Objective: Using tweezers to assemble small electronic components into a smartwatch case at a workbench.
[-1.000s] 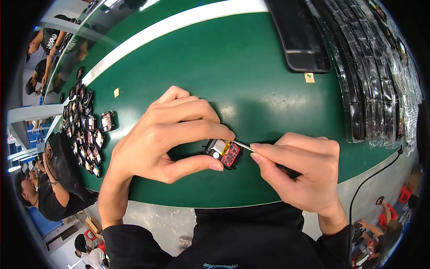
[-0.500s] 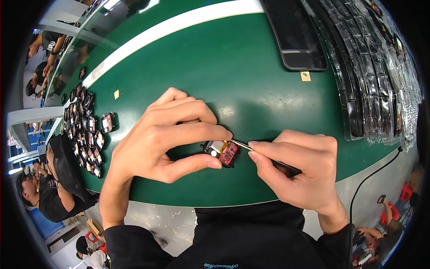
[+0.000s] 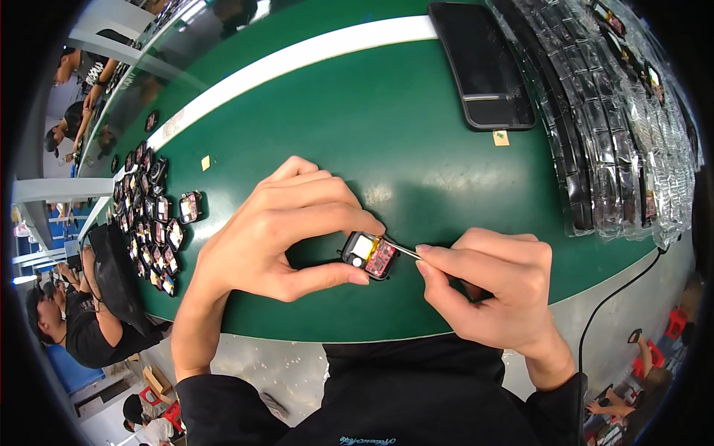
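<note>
My left hand [image 3: 286,230] pinches a small black device housing [image 3: 343,253] between index finger and thumb, just above the green bench. Inside the open housing lie a red circuit board [image 3: 381,260], a pale block with yellow tape, and a round white part. My right hand [image 3: 491,286] is closed around thin metal tweezers [image 3: 402,249]. Their tips meet the board's upper edge, beside my left index fingertip. Whether the tips grip anything is too small to tell.
Many similar open housings [image 3: 152,223] cluster at the left, one [image 3: 191,207] slightly apart. A black phone [image 3: 483,67] lies at the far side, near stacked clear plastic trays [image 3: 602,134] on the right. A black cable [image 3: 602,305] hangs off the right edge. Co-workers sit beyond.
The housing now faces up more, showing more of its inside. My right hand has shifted slightly, and its tweezers stay at the board's edge. The whole view has moved a little.
</note>
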`<move>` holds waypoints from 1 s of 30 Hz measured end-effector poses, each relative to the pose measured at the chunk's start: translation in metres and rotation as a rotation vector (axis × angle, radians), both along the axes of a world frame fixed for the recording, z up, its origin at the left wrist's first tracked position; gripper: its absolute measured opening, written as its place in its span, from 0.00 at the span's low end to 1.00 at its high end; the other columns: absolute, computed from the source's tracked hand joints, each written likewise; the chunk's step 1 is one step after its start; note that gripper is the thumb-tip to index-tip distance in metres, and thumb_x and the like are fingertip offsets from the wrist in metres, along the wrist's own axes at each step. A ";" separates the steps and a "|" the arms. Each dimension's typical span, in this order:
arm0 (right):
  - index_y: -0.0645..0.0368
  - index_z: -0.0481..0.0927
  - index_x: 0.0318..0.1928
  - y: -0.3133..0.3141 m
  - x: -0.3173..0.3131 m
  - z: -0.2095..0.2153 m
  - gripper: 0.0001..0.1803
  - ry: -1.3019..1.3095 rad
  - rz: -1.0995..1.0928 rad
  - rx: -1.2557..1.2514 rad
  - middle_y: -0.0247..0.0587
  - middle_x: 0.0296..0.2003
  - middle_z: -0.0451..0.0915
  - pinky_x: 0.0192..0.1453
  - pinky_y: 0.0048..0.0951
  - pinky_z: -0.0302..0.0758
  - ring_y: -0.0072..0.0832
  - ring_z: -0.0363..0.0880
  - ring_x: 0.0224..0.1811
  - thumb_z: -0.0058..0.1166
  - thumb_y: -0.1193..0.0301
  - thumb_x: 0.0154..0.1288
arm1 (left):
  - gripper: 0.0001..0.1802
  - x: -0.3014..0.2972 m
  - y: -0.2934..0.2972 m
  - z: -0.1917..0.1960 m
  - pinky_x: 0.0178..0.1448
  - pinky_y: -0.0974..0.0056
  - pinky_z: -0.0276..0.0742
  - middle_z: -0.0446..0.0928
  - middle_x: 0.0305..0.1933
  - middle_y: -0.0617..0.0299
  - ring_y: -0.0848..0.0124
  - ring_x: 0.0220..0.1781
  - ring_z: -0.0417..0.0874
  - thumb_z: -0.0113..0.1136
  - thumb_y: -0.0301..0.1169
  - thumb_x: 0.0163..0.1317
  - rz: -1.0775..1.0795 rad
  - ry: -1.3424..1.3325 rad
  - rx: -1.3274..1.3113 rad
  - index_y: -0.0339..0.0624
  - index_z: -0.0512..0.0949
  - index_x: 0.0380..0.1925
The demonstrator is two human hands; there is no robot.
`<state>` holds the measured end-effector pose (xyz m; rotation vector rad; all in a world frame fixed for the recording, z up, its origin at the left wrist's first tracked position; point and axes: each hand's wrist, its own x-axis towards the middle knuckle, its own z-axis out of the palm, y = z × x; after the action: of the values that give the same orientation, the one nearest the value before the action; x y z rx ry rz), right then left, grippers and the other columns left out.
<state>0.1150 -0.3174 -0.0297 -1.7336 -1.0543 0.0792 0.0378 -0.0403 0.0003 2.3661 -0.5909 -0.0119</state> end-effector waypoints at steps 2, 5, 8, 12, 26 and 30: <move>0.65 0.95 0.42 -0.002 0.002 0.003 0.10 0.011 -0.041 0.014 0.32 0.20 0.81 0.18 0.22 0.59 0.14 0.68 0.14 0.75 0.85 0.59 | 0.28 0.001 -0.001 0.001 0.56 0.58 0.72 0.89 0.41 0.63 0.64 0.41 0.87 0.89 0.40 0.51 -0.006 -0.010 -0.005 0.40 0.92 0.50; 0.65 0.95 0.43 -0.001 0.004 0.003 0.10 0.036 -0.117 0.054 0.33 0.22 0.83 0.18 0.23 0.60 0.14 0.69 0.14 0.75 0.84 0.59 | 0.29 0.001 -0.006 0.005 0.55 0.58 0.73 0.89 0.40 0.63 0.64 0.41 0.88 0.89 0.38 0.50 0.048 -0.036 0.044 0.40 0.90 0.52; 0.66 0.95 0.43 -0.003 0.004 0.007 0.10 0.033 -0.178 0.098 0.34 0.23 0.84 0.18 0.23 0.63 0.14 0.71 0.14 0.75 0.84 0.60 | 0.29 0.004 -0.012 0.009 0.52 0.58 0.75 0.88 0.39 0.62 0.63 0.40 0.88 0.91 0.38 0.48 0.047 -0.102 0.111 0.40 0.91 0.50; 0.65 0.94 0.44 -0.014 -0.002 0.009 0.09 0.050 -0.220 0.129 0.36 0.25 0.82 0.21 0.28 0.71 0.22 0.76 0.17 0.75 0.82 0.62 | 0.26 0.008 -0.020 0.005 0.48 0.60 0.78 0.86 0.36 0.64 0.62 0.36 0.84 0.90 0.39 0.49 0.056 -0.163 0.098 0.43 0.91 0.47; 0.66 0.91 0.44 -0.020 -0.005 -0.005 0.07 0.156 -0.184 0.197 0.44 0.31 0.85 0.33 0.43 0.83 0.45 0.85 0.25 0.68 0.73 0.72 | 0.26 0.175 -0.097 0.124 0.34 0.67 0.74 0.86 0.35 0.62 0.74 0.28 0.79 0.89 0.36 0.46 -0.050 -0.393 -0.093 0.40 0.91 0.45; 0.66 0.91 0.43 -0.019 -0.004 0.000 0.07 0.145 -0.156 0.184 0.45 0.32 0.86 0.34 0.44 0.83 0.46 0.86 0.26 0.68 0.73 0.72 | 0.27 0.265 -0.148 0.147 0.46 0.60 0.76 0.84 0.41 0.60 0.68 0.38 0.77 0.86 0.41 0.56 -0.144 -0.395 0.048 0.40 0.91 0.53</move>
<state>0.1108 -0.3361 -0.0298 -1.6112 -0.7935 0.0087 0.3030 -0.1883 0.1471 2.3808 -0.9568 0.3878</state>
